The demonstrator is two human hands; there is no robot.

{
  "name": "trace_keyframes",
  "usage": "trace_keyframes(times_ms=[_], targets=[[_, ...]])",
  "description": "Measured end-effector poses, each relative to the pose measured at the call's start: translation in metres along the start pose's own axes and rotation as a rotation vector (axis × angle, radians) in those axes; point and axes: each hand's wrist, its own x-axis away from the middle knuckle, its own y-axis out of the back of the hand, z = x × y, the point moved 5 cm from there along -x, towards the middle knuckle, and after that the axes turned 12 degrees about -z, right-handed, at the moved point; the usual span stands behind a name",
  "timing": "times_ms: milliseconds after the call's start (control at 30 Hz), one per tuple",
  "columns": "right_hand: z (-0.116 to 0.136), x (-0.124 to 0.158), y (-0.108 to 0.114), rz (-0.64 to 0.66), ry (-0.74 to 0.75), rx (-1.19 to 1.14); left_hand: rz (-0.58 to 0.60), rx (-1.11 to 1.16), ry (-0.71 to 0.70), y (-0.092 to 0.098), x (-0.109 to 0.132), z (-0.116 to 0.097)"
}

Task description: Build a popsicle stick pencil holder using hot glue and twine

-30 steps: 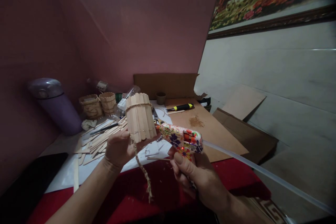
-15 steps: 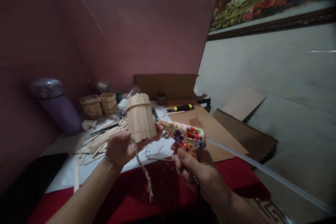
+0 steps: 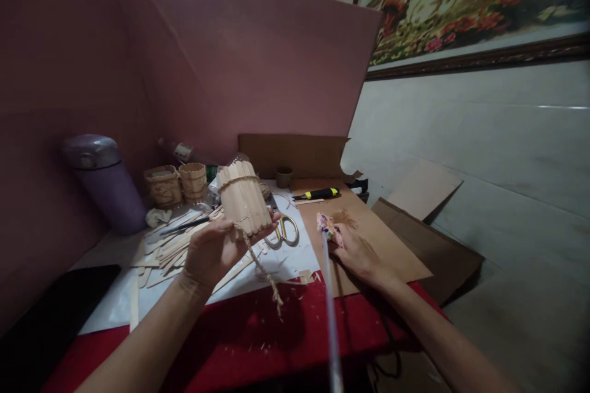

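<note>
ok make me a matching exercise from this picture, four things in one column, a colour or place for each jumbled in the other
1. craft-stick cup
2. glue gun
3. scissors
4. bottle

A. gold-coloured handles
B. in the left hand
C. purple
D. in the right hand

Pairs: 1-B, 2-D, 3-A, 4-C

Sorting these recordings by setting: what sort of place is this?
Probably a home craft corner: the left hand holds a cup-like piece of wooden sticks, more sticks lie loose on a white sheet, and a framed picture hangs on the pale wall.
</note>
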Motion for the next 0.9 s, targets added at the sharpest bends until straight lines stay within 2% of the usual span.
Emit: trace_keyframes(times_ms=[167,233,267,333,367,467,567,667,900], targets=[[0.013,0.002,-0.006,0.114,0.172,0.340,-0.068,-0.125,-0.073,-0.002,0.000,0.001],[0.030,0.007,0.001,0.075,0.234,0.424,-0.094,-0.182,-0.093,-0.002,0.000,0.002],[0.043,0.010,0.008,0.012,0.259,0.408,-0.100,-0.208,-0.097,-0.002,0.000,0.003],[0.074,0.021,0.017,-0.026,0.315,0.135,-0.107,-0.252,-0.110,-0.002,-0.001,0.005],[0.089,0.028,0.019,0.011,0.295,-0.081,-0.112,-0.271,-0.123,-0.003,-0.001,0.006],[0.119,0.048,0.004,0.314,0.030,-0.607,-0.148,-0.325,-0.168,-0.004,-0.001,0.007],[0.129,0.058,-0.010,0.394,-0.199,-0.903,-0.175,-0.368,-0.171,-0.006,0.000,0.007],[0.128,0.057,-0.013,0.393,-0.249,-0.940,-0.175,-0.392,-0.156,-0.008,0.001,0.009],[0.137,0.043,0.019,0.183,0.058,-0.698,-0.101,-0.353,-0.090,-0.008,0.000,0.014]])
